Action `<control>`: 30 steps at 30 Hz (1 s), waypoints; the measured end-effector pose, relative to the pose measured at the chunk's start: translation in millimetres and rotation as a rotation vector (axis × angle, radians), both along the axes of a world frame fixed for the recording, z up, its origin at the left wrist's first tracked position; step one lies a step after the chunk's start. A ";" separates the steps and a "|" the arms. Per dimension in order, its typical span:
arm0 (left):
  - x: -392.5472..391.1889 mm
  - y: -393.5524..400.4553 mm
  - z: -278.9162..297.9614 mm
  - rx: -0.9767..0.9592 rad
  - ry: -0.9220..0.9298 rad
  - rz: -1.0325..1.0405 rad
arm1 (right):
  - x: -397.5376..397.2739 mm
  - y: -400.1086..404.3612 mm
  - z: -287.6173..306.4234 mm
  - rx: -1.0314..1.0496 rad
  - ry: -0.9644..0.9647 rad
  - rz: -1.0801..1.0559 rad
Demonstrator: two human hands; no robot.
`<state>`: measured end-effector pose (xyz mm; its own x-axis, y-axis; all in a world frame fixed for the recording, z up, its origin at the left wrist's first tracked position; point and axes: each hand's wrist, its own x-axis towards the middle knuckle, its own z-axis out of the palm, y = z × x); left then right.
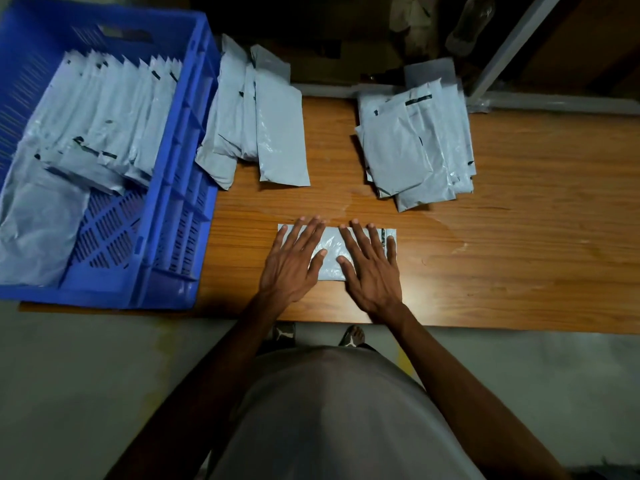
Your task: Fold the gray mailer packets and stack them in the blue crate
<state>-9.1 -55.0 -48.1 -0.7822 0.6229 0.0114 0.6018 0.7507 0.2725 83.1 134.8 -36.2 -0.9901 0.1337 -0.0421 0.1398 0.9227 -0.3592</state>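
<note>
We had both hands flat, left hand (pixel 292 263) and right hand (pixel 370 268), fingers spread, pressing one gray mailer packet (pixel 329 251) onto the surface (pixel 502 254).

Bare wooden table (pixel 519 258) lies open to the right of the right hand (pixel 372 271) and along the near edge; a clear strip of tabletop also runs between the hands and the two piles beyond them. The left pile of mailers (pixel 258 123) leans against the blue crate (pixel 173 216), closing the gap at that wall; the right pile (pixel 420 147) sits near the far edge; an open lane of wood separates the two piles. The crate's tall right wall stands between the table's middle and its interior; inside, upright folded packets (pixel 110 116) fill the far half, while perforated floor shows free at the near right.
</note>
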 end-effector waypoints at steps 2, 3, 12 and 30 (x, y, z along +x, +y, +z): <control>-0.1 0.6 -0.1 0.010 0.007 0.007 | -1.6 0.1 -1.5 0.007 -0.001 -0.003; -0.1 0.8 -0.7 0.014 0.013 0.011 | -2.1 0.2 -2.4 0.012 -0.002 -0.004; -3.2 2.0 -5.7 0.002 -0.021 0.021 | -6.7 1.9 -5.0 0.010 -0.047 -0.009; 11.9 -7.4 13.4 0.126 0.086 0.157 | 1.6 -7.7 5.1 0.052 -0.018 -0.100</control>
